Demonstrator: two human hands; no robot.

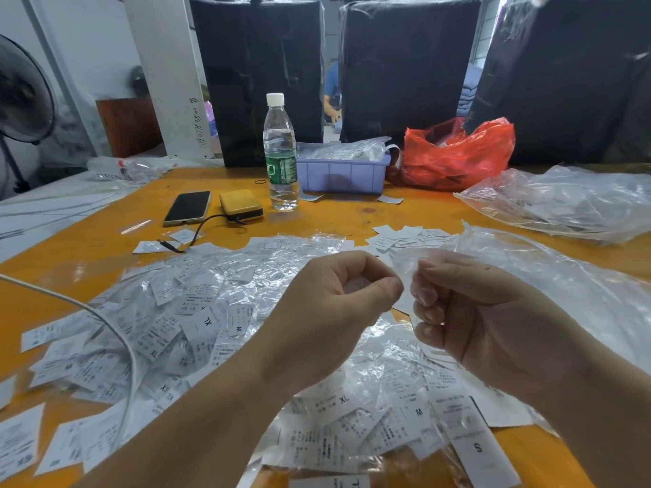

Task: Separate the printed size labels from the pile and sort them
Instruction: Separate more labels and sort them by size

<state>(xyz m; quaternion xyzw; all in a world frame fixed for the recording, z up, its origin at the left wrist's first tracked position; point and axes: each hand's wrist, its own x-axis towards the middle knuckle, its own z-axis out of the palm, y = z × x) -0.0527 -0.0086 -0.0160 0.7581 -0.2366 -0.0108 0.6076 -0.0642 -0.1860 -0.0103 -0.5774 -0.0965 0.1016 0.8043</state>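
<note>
Orange table (pixel 352 214), crinkled plastic, paper labels (pixel 197 325).

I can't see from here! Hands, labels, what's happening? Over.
Left hand and right hand both pinching a small clear plastic sleeve. Pile of size labels spread below, unsorted. White cable lying across the pile.

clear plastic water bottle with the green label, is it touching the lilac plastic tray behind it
Cannot tell. In the head view the clear plastic water bottle with the green label overlaps the left end of the lilac plastic tray, so any gap between them is hidden.
</note>
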